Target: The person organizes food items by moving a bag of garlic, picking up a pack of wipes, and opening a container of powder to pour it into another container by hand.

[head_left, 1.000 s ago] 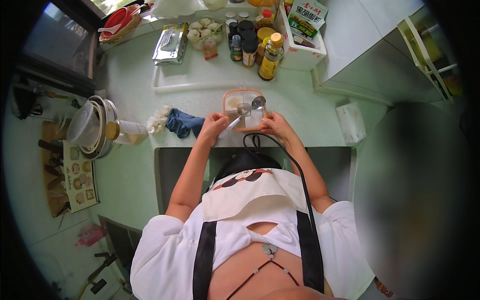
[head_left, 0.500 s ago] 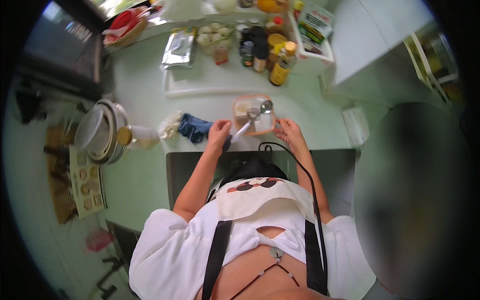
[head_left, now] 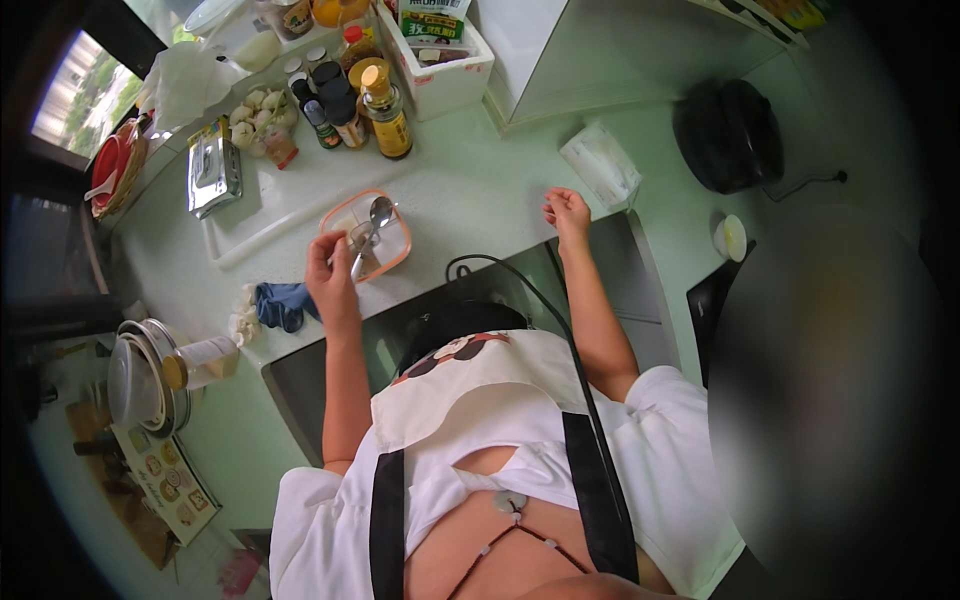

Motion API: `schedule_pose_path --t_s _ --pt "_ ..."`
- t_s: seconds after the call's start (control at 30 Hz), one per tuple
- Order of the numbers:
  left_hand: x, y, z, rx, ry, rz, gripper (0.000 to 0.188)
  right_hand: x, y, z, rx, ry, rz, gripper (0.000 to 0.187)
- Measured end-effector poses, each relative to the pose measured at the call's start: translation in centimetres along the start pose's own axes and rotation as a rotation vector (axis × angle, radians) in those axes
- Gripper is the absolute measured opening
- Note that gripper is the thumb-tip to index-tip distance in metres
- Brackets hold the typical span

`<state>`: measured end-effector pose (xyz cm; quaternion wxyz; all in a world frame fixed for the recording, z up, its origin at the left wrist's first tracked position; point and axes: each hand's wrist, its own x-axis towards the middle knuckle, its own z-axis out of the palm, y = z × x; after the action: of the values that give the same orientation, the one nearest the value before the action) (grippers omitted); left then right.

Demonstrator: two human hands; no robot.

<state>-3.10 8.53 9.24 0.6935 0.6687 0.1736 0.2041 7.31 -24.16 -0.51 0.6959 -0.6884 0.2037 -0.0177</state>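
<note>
A clear divided box with an orange rim (head_left: 404, 252) stands on the counter near its front edge, with pale contents inside. A steel spoon (head_left: 381, 212) lies in it, beside a second utensil with a whitish handle (head_left: 357, 265). My left hand (head_left: 328, 262) is at the box's left side, fingers curled together; whether they grip the rim is hidden. Away to the right, my right hand (head_left: 568, 212) hovers near a white soft packet (head_left: 600, 165), its fingers loosely bent and apart, holding nothing visible. A blue cloth (head_left: 285, 305) lies left of my left hand.
Behind the box are bottles (head_left: 388, 115), a bag of garlic (head_left: 262, 115), a silver packet (head_left: 214, 172) and a white bin (head_left: 440, 75). Stacked bowls (head_left: 135, 380) and a jar (head_left: 205, 360) stand left. A black appliance (head_left: 728, 135) sits right. A black cable (head_left: 520, 275) crosses the sink.
My right hand has left the box's right side and moved right, toward the white packet. My left hand is now closer against the box's left side. The whole view has turned and shifted.
</note>
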Motion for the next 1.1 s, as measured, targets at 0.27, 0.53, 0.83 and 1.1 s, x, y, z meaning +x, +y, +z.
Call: schedule_pose_path --t_s 0.27,0.53,0.83,1.1 --pt "-2.6 -2.5 11.9 -0.023 -0.151 -0.057 0.011 5.5 -4.7 -8.7 -1.07 0.273 -0.623 0.078" --pt "-5.1 -6.2 15.3 -0.084 -0.097 -0.183 0.011 10.3 -3.0 -12.2 -1.044 -0.129 -0.39 0.09" --pt "-6.9 -5.9 13.7 -0.069 0.06 -0.215 0.011 7.7 -3.0 -2.7 -0.733 -0.557 -0.728 0.073" --pt "-8.8 -4.6 8.7 -0.052 0.208 -0.247 0.011 9.0 -4.6 7.7 -0.844 -0.544 -1.118 0.07"
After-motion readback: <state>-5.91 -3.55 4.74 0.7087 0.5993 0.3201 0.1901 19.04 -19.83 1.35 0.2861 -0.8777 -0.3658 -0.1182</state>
